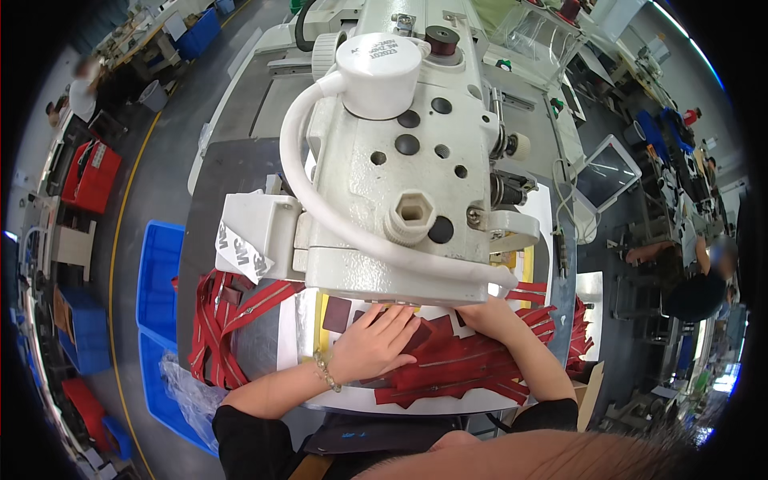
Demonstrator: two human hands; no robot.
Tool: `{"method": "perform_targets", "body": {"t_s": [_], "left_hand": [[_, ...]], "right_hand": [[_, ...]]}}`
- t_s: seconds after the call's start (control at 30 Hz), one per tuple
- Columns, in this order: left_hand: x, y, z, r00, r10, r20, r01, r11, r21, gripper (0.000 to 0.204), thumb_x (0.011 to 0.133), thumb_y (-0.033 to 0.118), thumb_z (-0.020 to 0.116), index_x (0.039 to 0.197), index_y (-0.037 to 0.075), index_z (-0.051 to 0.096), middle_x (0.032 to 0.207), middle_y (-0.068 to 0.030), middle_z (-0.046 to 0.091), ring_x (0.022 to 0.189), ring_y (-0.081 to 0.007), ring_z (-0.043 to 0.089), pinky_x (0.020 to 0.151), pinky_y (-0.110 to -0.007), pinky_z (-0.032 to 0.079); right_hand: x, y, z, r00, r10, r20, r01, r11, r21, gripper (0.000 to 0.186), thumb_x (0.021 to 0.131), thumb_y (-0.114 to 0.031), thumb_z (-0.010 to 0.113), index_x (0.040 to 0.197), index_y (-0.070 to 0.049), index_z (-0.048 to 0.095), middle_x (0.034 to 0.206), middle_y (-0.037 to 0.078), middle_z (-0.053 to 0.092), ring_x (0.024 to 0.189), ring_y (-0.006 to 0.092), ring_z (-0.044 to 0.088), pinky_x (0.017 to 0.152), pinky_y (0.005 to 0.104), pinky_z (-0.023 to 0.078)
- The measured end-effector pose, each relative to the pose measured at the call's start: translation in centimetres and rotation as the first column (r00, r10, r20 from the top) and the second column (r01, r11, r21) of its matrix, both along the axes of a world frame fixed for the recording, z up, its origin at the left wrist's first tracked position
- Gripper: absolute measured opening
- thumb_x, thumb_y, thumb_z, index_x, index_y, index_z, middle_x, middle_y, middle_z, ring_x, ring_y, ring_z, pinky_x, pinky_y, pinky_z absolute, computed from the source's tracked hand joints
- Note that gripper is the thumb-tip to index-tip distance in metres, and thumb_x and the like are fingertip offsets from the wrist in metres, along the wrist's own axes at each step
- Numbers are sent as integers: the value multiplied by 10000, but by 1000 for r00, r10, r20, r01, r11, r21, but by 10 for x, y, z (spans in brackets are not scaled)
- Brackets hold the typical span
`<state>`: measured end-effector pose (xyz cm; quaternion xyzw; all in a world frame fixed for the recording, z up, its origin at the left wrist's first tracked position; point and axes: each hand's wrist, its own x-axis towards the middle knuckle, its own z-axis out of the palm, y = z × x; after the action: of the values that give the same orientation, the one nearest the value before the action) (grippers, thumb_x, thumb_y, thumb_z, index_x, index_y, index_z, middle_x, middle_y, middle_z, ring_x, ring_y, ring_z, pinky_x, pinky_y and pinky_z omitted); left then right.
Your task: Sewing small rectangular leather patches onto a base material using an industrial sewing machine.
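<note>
Zipper strips of red fabric [458, 362], five o'clock, flattened left hand [372, 346] touching them, right hand [490, 317] at four, grip unclear

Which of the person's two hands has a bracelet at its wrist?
The left hand: a beaded bracelet circles its wrist; the right hand has a bare wrist.

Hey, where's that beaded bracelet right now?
In the head view, the bracelet is left of centre, around the wrist of the left hand, with red zipper strips to that hand's right.
</note>
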<state>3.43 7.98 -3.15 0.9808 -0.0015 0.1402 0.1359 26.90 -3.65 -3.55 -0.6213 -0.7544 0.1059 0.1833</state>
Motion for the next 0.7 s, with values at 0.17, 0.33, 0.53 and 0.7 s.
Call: {"method": "perform_targets", "body": {"t_s": [0.17,0.33,0.53,0.7], "left_hand": [[1,1,4,1000,-7,-15,6,999,-34,586,832,441,609,1184,-26,571,1165,-174,580,1096,-272,538,936,-376,412],[-1,1,0,999,24,32,-23,999,-50,552,854,453,592,1182,9,582,1139,-101,610,990,-188,591,816,-320,479],[-6,-5,-21,998,-18,-61,2,971,-238,556,908,451,539,1256,17,522,1067,-82,651,763,-175,662,509,-277,517],[-9,-9,-26,989,-81,-126,21,908,-419,521,950,386,502,1326,28,457,1237,-126,558,1078,-241,566,864,-349,468]], "right_hand": [[-1,0,-6,999,26,31,-28,998,48,431,733,-36,615,1160,-99,626,1253,81,592,1188,262,550,958,431,468],[-5,5,3,998,20,-67,-14,995,94,392,738,-67,610,1130,-67,628,1223,86,605,1151,262,578,972,418,464],[2,3,-8,993,69,-94,-58,992,115,422,714,-72,628,1136,-66,626,1191,99,619,1121,279,592,965,419,466],[4,8,4,988,78,-132,-62,991,122,456,723,-71,627,1179,-83,618,1186,86,628,1105,286,594,949,401,473]]}}
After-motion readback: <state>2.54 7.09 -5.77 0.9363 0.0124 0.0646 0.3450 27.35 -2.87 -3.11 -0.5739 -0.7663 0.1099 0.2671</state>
